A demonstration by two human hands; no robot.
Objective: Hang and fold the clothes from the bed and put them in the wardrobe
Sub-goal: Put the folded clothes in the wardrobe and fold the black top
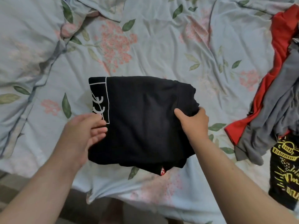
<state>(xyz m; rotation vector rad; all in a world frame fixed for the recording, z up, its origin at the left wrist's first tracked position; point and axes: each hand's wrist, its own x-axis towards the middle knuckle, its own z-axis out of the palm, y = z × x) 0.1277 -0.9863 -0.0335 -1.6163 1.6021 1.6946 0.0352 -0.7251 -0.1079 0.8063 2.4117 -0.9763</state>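
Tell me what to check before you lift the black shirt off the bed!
1. Right hand grips the folded black shirt at its right edge: ok.
2. Left hand holds the left edge: not ok, its fingers only lie flat against it.
3. Fold tidy: not ok, the right side is bunched.
4. Shirt clear of the pile of clothes: ok.
5. Wardrobe ready: cannot tell, not in view.
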